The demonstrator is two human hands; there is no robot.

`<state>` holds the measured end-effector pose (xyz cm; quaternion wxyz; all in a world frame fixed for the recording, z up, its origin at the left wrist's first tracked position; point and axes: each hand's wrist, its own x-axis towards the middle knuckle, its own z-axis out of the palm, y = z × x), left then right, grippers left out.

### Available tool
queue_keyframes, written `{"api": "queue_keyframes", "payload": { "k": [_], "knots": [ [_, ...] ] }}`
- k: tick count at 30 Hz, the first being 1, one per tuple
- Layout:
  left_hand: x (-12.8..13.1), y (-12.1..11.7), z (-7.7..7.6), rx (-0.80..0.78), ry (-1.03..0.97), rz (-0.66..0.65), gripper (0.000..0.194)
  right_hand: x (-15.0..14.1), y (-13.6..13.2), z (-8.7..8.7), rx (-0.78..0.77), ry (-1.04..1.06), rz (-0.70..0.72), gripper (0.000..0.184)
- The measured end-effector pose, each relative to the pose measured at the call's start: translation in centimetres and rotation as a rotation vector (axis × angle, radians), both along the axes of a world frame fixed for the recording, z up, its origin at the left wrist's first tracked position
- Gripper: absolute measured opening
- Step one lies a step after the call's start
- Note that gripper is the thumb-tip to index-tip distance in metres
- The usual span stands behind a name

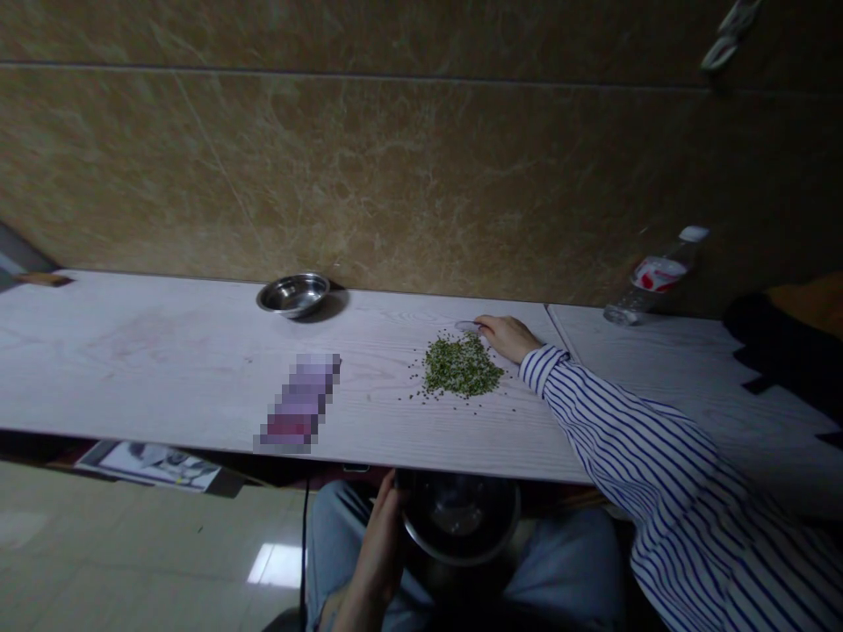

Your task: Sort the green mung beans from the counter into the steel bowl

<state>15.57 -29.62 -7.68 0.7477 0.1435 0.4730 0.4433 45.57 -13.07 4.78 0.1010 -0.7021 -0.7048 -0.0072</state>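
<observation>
A heap of small green beans or seeds (462, 364), with paler bits among them, lies spread on the whitish tabletop (375, 421). At its far right edge is my right hand (506, 337), fingers closed on a thin, pale, rounded piece (467, 326) whose kind I cannot make out. Below the table's front edge, between my knees, my left hand (390, 518) grips a dark, shiny metal bowl (461, 549) by its left rim. The far part of that bowl is hidden under the table edge.
A small steel bowl (293, 296) stands near the wall, left of the heap. A blurred-out flat purple item (301, 399) lies towards the front. A clear plastic bottle (655, 276) leans at the right, near dark cloth (783, 351). Papers (151, 463) show beneath the tabletop.
</observation>
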Motion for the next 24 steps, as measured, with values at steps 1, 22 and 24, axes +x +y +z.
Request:
{"api": "queue_keyframes", "payload": {
  "k": [1, 22, 24],
  "knots": [
    [0.1, 0.0, 0.1, 0.009, 0.003, 0.007, 0.05, -0.2, -0.6, 0.0, 0.002, 0.002, 0.018, 0.037],
    [-0.6, -1.1, 1.0, 0.02, 0.121, 0.011, 0.056, -4.6, -9.4, 0.3, 0.016, -0.06, 0.265, 0.035],
    [-0.6, -1.1, 1.1, 0.018, 0.124, 0.009, 0.057, -4.8, -10.1, 0.4, 0.019, -0.067, 0.274, 0.035]
  ]
}}
